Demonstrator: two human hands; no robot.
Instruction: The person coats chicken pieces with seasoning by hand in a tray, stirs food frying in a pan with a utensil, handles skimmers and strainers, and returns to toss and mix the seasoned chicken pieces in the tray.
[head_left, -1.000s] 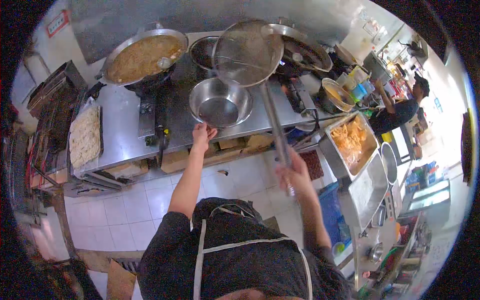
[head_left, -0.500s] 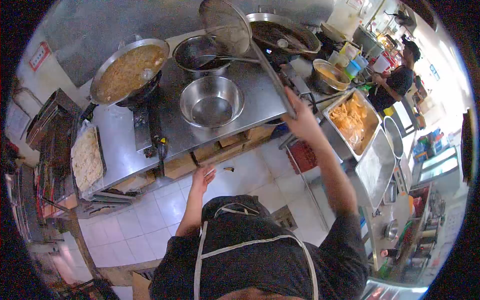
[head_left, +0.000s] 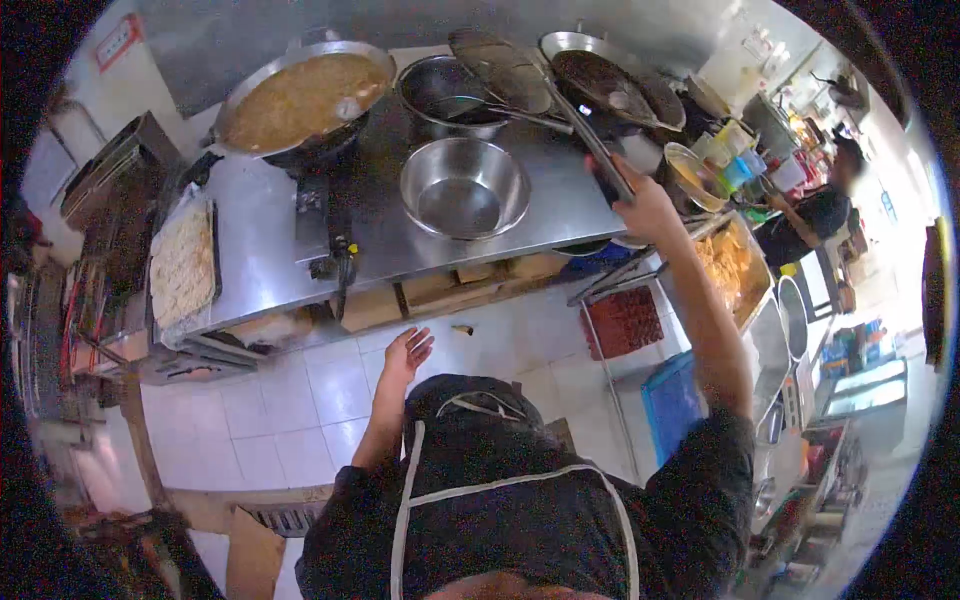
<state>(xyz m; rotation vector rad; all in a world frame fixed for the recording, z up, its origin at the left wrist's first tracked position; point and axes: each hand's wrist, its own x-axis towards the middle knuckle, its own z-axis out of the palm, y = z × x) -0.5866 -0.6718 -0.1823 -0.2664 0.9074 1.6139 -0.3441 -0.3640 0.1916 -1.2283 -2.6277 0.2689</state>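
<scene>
My right hand is closed around the long handle of a wire-mesh skimmer. The skimmer's round head is held out over the back of the steel counter, partly across a deep metal pot with another long-handled utensil in it. In front of that pot sits a wide steel bowl with nothing in it. My left hand hangs low in front of the counter, fingers spread and holding nothing.
A large wok of bubbling brownish oil stands at back left, a dark wok at back right. A tray of pale floured food lies at the left end. On the right are a pan of orange-brown food and another person.
The skimmer has come down from its raised position and swung toward the pot. My view has shifted, so the counter sits differently in frame. My left hand stays spread.
</scene>
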